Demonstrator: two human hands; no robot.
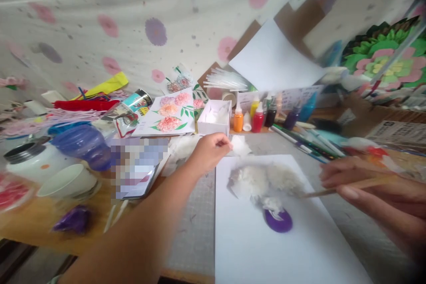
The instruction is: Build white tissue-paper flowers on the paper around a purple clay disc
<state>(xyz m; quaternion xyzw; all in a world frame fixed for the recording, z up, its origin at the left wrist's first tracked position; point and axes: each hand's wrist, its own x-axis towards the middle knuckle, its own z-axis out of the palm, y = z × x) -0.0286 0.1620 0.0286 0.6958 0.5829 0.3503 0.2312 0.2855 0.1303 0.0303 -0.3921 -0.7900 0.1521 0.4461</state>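
Observation:
My left hand reaches forward over the table, its fingers pinched on a small piece of white tissue at the far edge of a white sheet of paper. My right hand holds a thin wooden stick whose tip touches a fluffy white clump of tissue lying on the sheet. Below the clump is a purple blob of paint.
Small bottles of coloured ink and a white box stand behind the sheet. A flower picture, pens, a blue lidded container, a white jar and a white bowl crowd the left and back.

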